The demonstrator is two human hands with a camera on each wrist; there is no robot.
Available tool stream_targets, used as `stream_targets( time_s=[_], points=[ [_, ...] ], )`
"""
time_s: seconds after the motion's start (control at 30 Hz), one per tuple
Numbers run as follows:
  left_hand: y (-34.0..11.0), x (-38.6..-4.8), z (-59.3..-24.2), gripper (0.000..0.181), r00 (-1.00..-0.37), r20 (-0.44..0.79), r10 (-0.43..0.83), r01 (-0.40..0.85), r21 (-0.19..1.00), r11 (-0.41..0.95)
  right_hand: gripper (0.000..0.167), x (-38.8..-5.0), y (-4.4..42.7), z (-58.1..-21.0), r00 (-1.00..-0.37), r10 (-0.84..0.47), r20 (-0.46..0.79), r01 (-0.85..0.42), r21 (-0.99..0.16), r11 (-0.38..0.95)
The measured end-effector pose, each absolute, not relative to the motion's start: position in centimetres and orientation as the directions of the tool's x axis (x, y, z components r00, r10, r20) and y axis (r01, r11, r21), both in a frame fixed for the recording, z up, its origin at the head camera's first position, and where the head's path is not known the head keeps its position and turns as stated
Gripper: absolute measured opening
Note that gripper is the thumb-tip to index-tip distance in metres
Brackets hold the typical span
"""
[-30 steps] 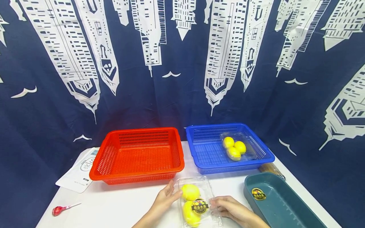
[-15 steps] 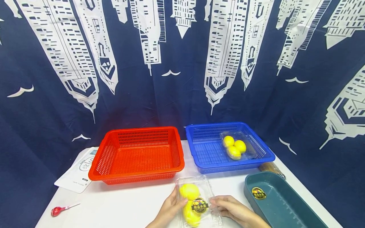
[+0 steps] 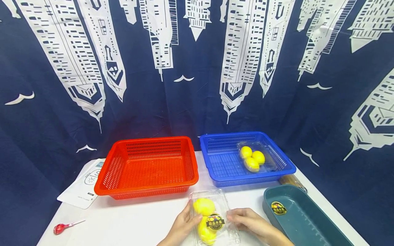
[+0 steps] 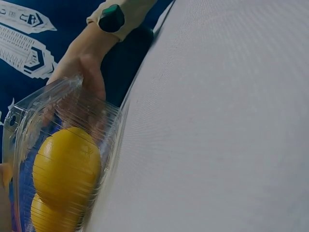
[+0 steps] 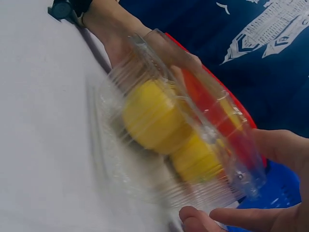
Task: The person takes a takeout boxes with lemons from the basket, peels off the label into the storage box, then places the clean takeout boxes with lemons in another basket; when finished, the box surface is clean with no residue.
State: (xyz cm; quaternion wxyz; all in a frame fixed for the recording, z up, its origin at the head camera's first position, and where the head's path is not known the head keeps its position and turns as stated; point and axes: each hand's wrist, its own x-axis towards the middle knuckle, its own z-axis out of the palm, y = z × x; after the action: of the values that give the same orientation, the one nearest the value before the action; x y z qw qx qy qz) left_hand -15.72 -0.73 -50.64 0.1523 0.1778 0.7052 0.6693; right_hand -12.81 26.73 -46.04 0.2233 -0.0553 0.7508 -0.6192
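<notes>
Clear plastic box w/ two yellow fruits showing through the lid, held btwn two bare hands at the near side, approx. mid-surface. Only the head view gives the full layout: red basket just beyond, to the left; blue basket far right, w/ a 2nd clear box & three yellow fruits in it; dark-green tray near right; brown bundle by the blue basket's right corner; red lollipop & white packet on the left; navy curtain behind. Left-wrist view adds the box's ridged side wall, plus a dark round device on the right wrist. Right-wrist view, part blurred, adds the right hand's thumb at the lid & fingertips lower, by the base; can't tell if the base touches the surface.

Pose: left hand reaches in from near left, thumb over the lid, fingers along the left side; right hand from near right, back of hand up. Both grips hold the box.

Box's long axis runs near–far, far end slightly left; round label faces up, characters upright for the wearer.
</notes>
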Motion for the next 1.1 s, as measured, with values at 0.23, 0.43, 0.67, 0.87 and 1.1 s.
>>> stream_targets(
  time_s=[0.23,0.43,0.67,0.87,1.1],
  points=[
    [-0.7,-15.8,-50.6,0.082,-0.887,0.033,0.461,0.054,0.998,0.034,0.056,-13.0,26.3,-44.3,-0.960,-0.226,-0.165,0.054,-0.902,0.429],
    [-0.8,-15.7,-50.5,0.082,-0.887,0.033,0.460,0.056,0.998,0.035,0.050,-12.9,25.4,-42.6,-0.980,-0.183,-0.078,-0.016,-0.886,0.464],
    [-0.8,-15.6,-50.4,0.081,-0.888,0.034,0.459,0.057,0.998,0.037,0.047,-12.8,24.2,-41.2,-0.974,-0.224,0.017,-0.131,-0.853,0.504],
    [-0.7,-15.7,-50.4,0.081,-0.883,0.046,0.467,0.060,0.998,0.013,0.044,-13.2,23.2,-40.6,-0.942,-0.334,0.048,-0.217,-0.842,0.494],
    [-0.7,-15.9,-50.5,0.082,-0.879,0.047,0.474,0.056,0.998,0.005,0.046,-13.8,22.5,-40.5,-0.909,-0.414,0.054,-0.269,-0.834,0.481]
  ],
)
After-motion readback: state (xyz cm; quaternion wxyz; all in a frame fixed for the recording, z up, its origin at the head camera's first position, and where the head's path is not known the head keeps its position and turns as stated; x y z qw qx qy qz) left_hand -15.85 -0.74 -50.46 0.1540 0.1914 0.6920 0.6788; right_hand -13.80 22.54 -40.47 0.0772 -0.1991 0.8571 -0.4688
